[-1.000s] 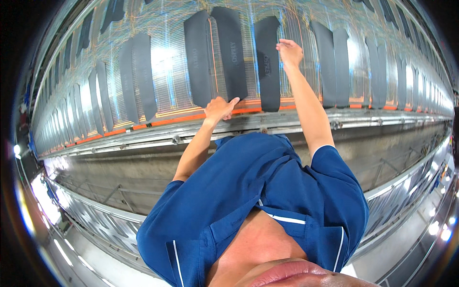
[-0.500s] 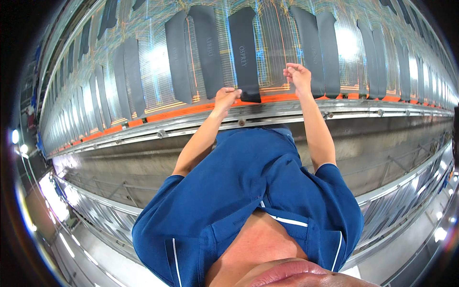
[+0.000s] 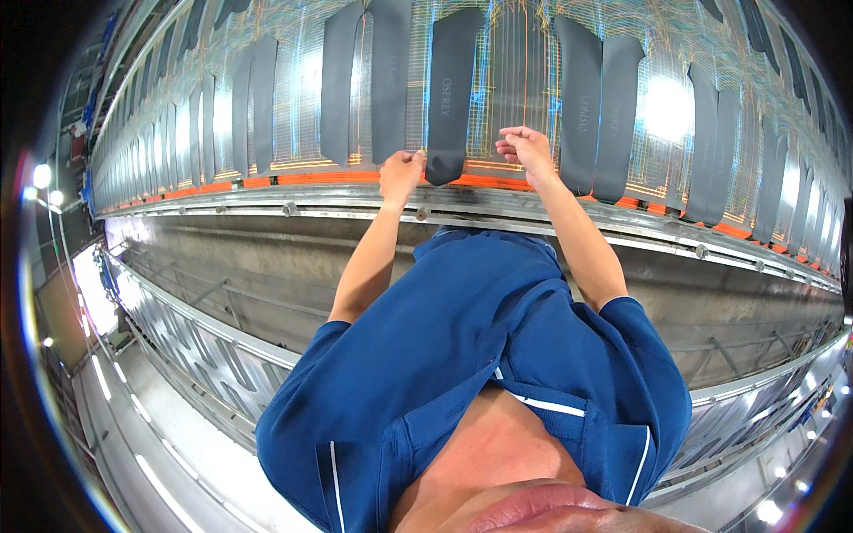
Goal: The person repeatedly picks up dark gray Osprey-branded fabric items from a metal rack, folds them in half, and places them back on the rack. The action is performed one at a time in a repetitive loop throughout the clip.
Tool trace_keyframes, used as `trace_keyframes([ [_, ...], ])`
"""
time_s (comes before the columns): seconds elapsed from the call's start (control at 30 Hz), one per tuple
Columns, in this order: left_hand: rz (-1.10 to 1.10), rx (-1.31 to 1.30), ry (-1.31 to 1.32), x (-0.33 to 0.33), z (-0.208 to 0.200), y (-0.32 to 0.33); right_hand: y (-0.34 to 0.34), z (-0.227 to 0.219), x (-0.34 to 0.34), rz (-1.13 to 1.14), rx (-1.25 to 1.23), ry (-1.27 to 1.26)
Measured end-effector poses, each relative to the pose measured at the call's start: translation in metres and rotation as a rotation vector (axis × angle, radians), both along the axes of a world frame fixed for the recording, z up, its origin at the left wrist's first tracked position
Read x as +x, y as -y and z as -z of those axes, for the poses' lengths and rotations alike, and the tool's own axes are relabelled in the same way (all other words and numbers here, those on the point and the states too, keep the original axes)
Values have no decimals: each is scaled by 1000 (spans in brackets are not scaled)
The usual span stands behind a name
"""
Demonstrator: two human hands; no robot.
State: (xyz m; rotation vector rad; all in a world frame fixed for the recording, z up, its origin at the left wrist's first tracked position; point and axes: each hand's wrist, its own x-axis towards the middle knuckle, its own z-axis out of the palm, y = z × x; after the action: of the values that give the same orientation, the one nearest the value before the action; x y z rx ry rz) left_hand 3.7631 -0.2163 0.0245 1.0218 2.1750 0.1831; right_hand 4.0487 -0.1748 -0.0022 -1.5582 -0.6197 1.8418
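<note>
A dark grey, strip-shaped fabric panel (image 3: 451, 98) with pale lettering lies lengthwise on the long glossy table (image 3: 524, 53), its near end wavy. At that end's left edge is my left hand (image 3: 402, 175), thumb and forefinger pinched together; whether fabric is between them is hidden. My right hand (image 3: 526, 153) hovers over the lined surface between this panel and a similar panel (image 3: 582, 107) to its right. Its fingers are curled together, and anything in them is too small to make out.
More grey panels, such as one on the left (image 3: 388, 80), lie in a row along the table. An orange strip (image 3: 498, 180) and a metal rail (image 3: 355, 202) run along the near edge. Behind me stands another railed table (image 3: 204, 342), across an aisle.
The view has shifted slightly. My right hand has come left, closer to the panel, and my left hand now sits just off its left edge. The panel's near end has become wavier.
</note>
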Motion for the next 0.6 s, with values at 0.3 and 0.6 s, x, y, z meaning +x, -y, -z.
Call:
trace_keyframes([
  [0.3,-281,-348,735,2,27,-11,-1,3,-14,10,-42,29],
  [0.6,-522,-256,1052,2,-24,-71,-31,10,-61,-92,-398,-82],
])
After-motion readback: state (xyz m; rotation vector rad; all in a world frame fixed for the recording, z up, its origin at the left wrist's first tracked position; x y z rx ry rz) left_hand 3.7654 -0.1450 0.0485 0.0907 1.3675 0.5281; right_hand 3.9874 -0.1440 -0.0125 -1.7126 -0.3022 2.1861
